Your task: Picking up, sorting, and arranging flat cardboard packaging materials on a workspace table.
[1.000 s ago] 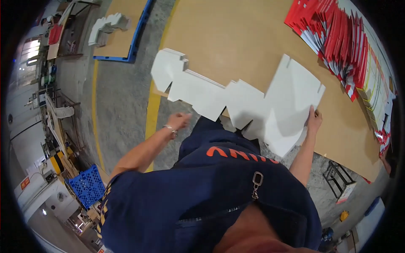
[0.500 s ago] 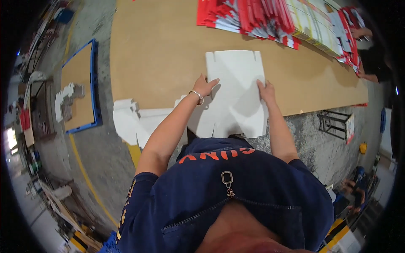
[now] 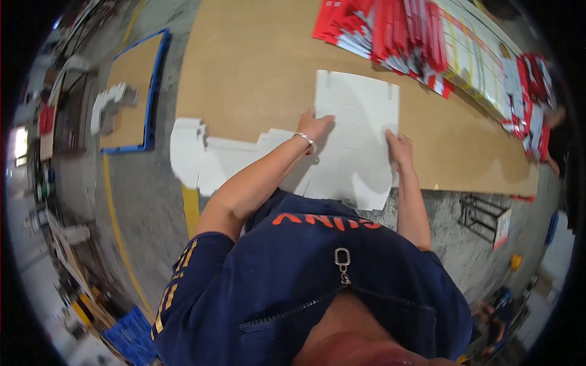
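Note:
A white die-cut cardboard sheet point(image 3: 355, 140), slotted at its far edge, lies flat at the near edge of the brown work table point(image 3: 256, 67). My left hand point(image 3: 316, 126) grips its left side, thumb on top and the other fingers partly hidden. On the opposite side, my right hand point(image 3: 400, 148) holds the sheet's edge, thumb on top. To the left, beside and partly beneath my left forearm, are more white cardboard blanks point(image 3: 229, 161) with notched outlines.
Red-and-white folded cartons point(image 3: 403, 36) and a strapped white stack point(image 3: 473, 58) occupy the table's far right. Another person's arm point(image 3: 554, 116) shows there. A blue-edged pallet point(image 3: 146, 110) with white pieces stands at left. A black-framed stool point(image 3: 482, 219) stands at right.
The whole view has shifted and turned slightly, so table, sheet and hands appear farther right. Both hands keep their hold on the white sheet. The other person's arms at right have moved.

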Motion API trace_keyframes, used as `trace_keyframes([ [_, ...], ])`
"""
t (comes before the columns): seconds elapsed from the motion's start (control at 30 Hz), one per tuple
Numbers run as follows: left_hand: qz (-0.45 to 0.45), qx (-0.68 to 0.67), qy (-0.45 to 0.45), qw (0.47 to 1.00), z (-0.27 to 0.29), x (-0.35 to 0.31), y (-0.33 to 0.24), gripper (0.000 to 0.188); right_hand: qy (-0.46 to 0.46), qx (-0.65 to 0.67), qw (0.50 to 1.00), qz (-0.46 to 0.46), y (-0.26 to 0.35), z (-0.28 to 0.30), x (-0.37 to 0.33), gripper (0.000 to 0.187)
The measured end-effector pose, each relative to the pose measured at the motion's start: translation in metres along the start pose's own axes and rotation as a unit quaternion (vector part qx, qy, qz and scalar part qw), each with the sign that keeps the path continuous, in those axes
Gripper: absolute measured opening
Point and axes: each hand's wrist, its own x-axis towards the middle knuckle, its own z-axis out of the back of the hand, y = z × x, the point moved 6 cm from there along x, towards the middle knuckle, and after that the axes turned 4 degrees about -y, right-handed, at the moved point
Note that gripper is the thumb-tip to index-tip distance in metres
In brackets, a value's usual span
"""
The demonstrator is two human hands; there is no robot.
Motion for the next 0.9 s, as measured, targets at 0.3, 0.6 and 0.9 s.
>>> trace_keyframes([
  [0.3,-0.133,0.049,0.058,0.988,0.005,-0.028,-0.049,0.084,-0.007,0.055,0.998,-0.033,-0.013,0.009,0.005,0.046],
  [0.6,-0.288,0.446,0.062,0.845,0.129,-0.020,0.020,0.076,-0.028,0.077,0.995,-0.063,-0.031,-0.022,-0.007,0.061],
  [0.9,-0.096,0.533,0.234,0.807,0.186,-0.016,0.036,0.080,0.003,0.133,0.990,-0.037,0.042,-0.021,-0.058,0.063],
])
